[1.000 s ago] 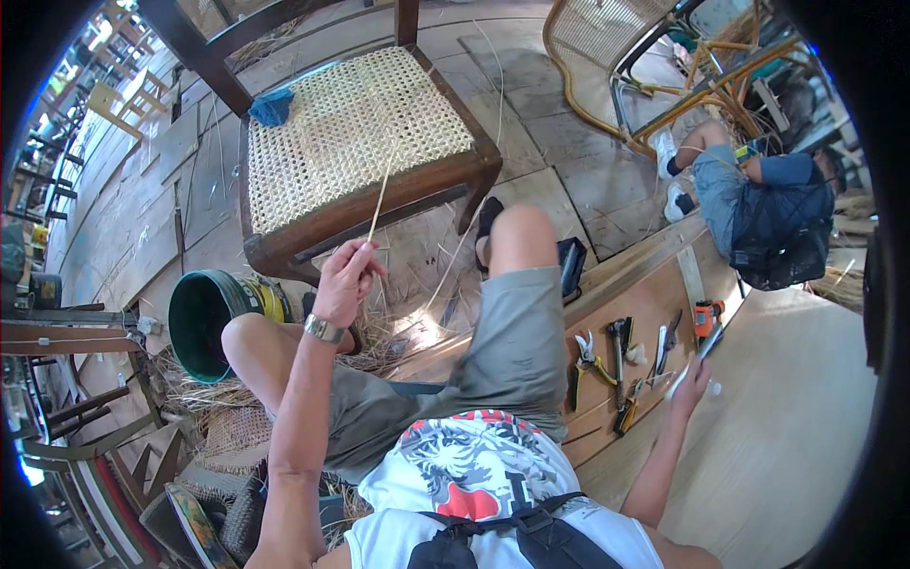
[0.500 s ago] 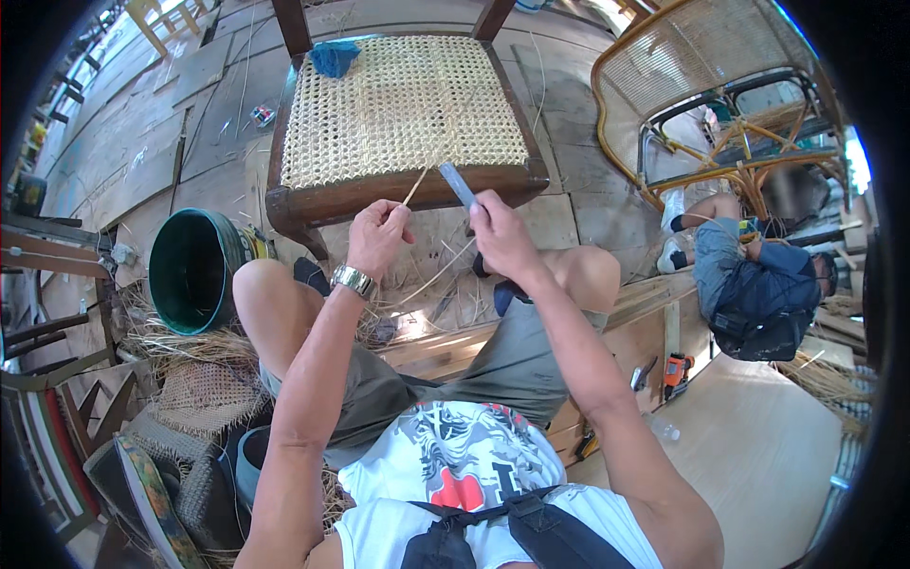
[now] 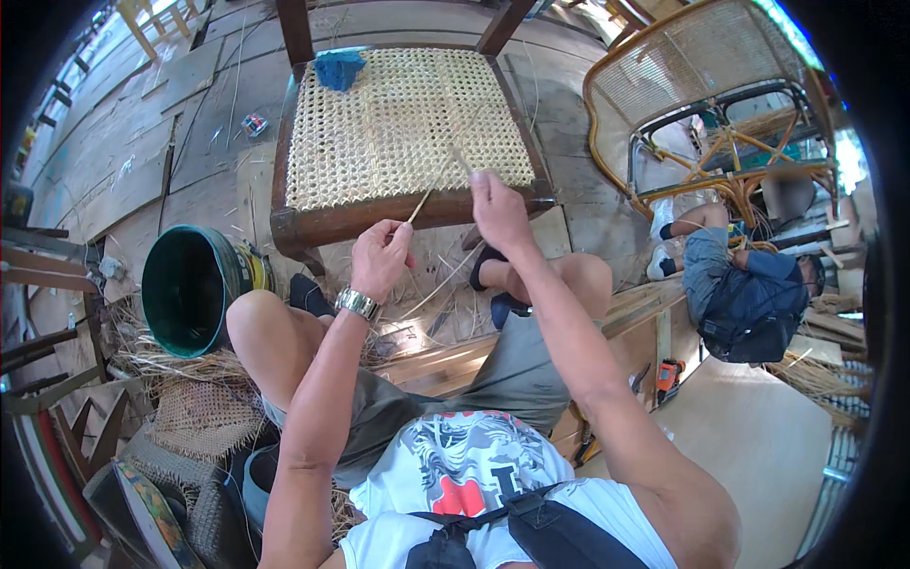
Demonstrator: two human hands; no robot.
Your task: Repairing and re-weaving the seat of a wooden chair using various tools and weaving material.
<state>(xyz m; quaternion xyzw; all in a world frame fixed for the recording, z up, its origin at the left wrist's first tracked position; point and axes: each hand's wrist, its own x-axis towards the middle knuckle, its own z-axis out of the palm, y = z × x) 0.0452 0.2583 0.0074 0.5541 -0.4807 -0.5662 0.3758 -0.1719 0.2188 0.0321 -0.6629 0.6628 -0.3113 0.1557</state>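
Observation:
In front of me stands a dark wooden chair with a woven cane seat (image 3: 398, 123). My left hand (image 3: 382, 256) is closed in a pinch on a thin cane strand (image 3: 419, 206) that runs up to the seat near its front edge. My right hand (image 3: 500, 213) is closed on a flat grey blade-like tool (image 3: 462, 159). Its tip, smeared by motion, points over the weave just right of the strand. A crumpled blue cloth (image 3: 338, 69) lies on the seat's back left corner.
A dark green bucket (image 3: 192, 289) stands left of my knee. Cane scraps litter the floor around my feet. At the right are a rattan bench (image 3: 697, 57) and another person (image 3: 754, 294), seated. An orange-and-black tool (image 3: 669, 377) lies by a pale board (image 3: 749, 446).
My right hand has moved slightly up and right, carrying the tool from the front rail over the weave. My left hand still pinches the strand; the view has shifted slightly.

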